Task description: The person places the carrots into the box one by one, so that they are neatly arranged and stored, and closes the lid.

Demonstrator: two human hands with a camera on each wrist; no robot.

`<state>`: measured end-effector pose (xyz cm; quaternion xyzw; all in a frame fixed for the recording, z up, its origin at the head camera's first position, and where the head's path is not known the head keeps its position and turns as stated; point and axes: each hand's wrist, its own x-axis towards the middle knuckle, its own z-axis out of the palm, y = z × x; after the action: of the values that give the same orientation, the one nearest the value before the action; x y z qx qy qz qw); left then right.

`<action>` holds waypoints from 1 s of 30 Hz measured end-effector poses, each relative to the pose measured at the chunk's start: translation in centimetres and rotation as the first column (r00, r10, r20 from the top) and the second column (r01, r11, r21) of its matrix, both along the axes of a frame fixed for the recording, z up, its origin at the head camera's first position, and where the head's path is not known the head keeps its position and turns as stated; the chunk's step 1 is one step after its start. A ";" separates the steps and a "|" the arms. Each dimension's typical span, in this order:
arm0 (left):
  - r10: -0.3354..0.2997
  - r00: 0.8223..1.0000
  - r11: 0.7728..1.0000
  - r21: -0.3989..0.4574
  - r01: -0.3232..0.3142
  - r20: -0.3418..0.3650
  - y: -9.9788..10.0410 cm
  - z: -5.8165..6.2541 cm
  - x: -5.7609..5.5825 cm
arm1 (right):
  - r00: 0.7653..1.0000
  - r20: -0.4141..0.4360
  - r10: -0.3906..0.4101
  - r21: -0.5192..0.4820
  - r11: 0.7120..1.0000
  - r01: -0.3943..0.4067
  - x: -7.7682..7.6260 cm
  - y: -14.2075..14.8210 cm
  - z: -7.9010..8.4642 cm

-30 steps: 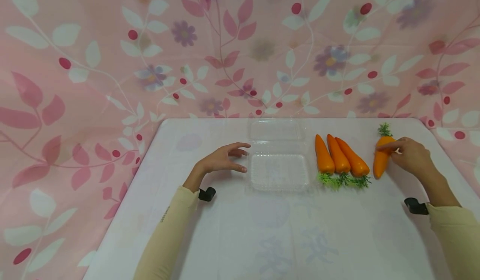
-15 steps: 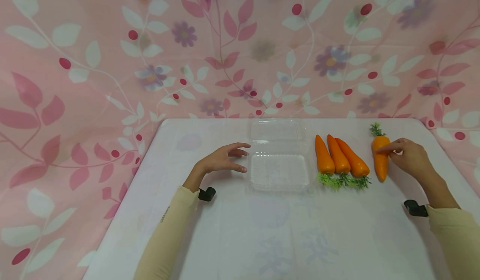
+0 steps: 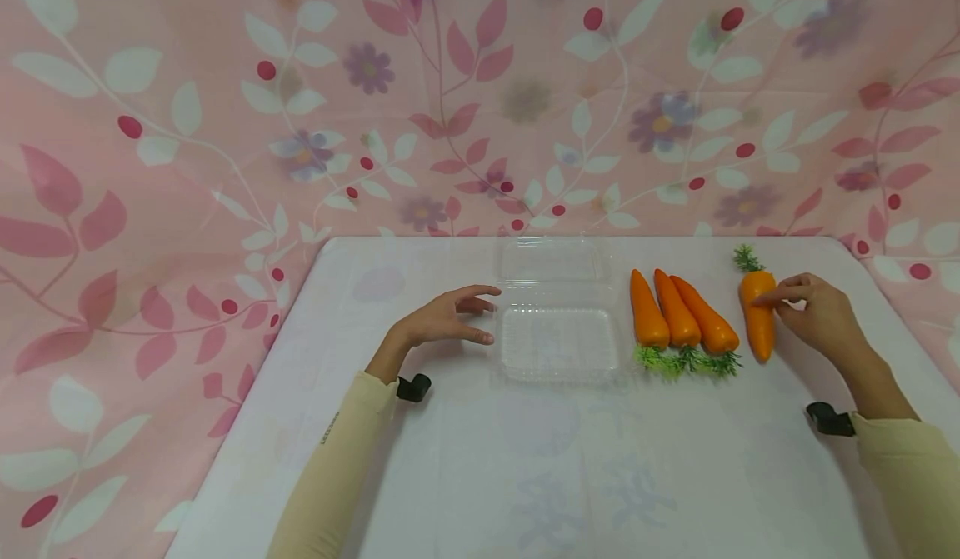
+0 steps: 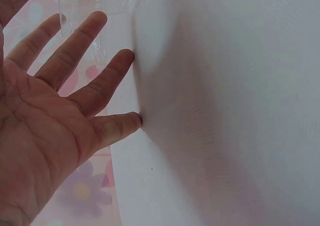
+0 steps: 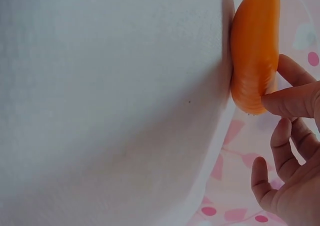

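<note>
At the right of the head view, my right hand (image 3: 813, 309) has thumb and index finger on a carrot (image 3: 759, 326). That carrot lies on the table with its green top toward the back and its tip toward me. In the right wrist view the thumb (image 5: 290, 102) presses near the carrot's (image 5: 256, 51) thick end, with the other fingers loosely bent below. My left hand (image 3: 442, 317) rests open beside a clear plastic clamshell box (image 3: 558, 380), fingers spread. The left wrist view shows this hand's (image 4: 55, 106) fingertips at the table surface, nothing held.
The box's clear lid (image 3: 551, 259) lies folded back toward the wall. Right of the box, several carrots (image 3: 677, 313) lie side by side, green tops (image 3: 686, 361) toward me. A white table (image 3: 600, 476) bears everything. Floral pink cloth (image 3: 480, 92) hangs behind it.
The carrot under my right hand has turned, its top swinging left and its tip right, and it has shifted slightly left. My left hand, the box and the other carrots have stayed put.
</note>
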<state>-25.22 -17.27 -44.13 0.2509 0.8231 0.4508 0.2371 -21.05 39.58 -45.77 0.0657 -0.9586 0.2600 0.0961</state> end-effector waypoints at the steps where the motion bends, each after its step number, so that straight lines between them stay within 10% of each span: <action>1: -0.002 1.000 1.000 0.004 0.002 -0.001 0.0 0.0 0.0 | 1.000 -0.013 0.001 0.004 1.000 -0.001 0.0 0.0 -0.1; 8: -0.010 1.000 1.000 0.007 0.010 -0.004 0.0 0.0 0.0 | 0.995 -0.087 -0.057 0.034 0.998 0.060 0.1 0.3 -0.1; 30: -0.007 1.000 1.000 0.008 0.007 -0.011 0.0 0.1 0.1 | 0.907 0.329 -0.264 0.038 0.963 0.267 0.8 0.3 0.4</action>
<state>-25.09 -17.26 -44.06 0.2575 0.8216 0.4520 0.2330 -20.25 39.88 -45.40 -0.1104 -0.9599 0.2556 -0.0315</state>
